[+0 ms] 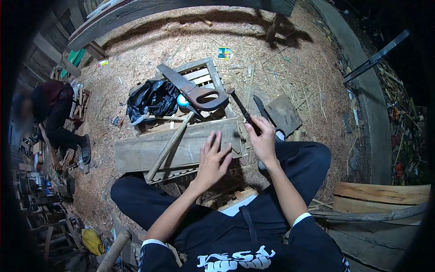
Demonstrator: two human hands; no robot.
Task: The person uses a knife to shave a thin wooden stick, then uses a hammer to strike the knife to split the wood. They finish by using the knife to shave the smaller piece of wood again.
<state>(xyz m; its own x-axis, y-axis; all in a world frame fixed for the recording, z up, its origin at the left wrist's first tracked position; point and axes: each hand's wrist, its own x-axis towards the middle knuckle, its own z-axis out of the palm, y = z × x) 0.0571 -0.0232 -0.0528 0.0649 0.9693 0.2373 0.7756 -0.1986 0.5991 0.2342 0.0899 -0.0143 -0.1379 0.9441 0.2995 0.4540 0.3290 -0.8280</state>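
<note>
Sawdust floor; left hand (213,158) fingers spread above plank (145,152), right hand (262,136) gripping (probably) a chisel (241,108).

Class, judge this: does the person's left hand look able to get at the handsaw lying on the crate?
Probably yes. The left hand hovers open over the plank, and the handsaw lies uncovered just beyond it, with nothing between them but low wood.

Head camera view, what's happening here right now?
A person sits on a sawdust-covered floor at a wooden plank laid across a slatted crate. Their right hand holds a dark hammer-like tool; the left hand hovers open over the plank. A handsaw lies on the crate. Another person crouches nearby.
</note>
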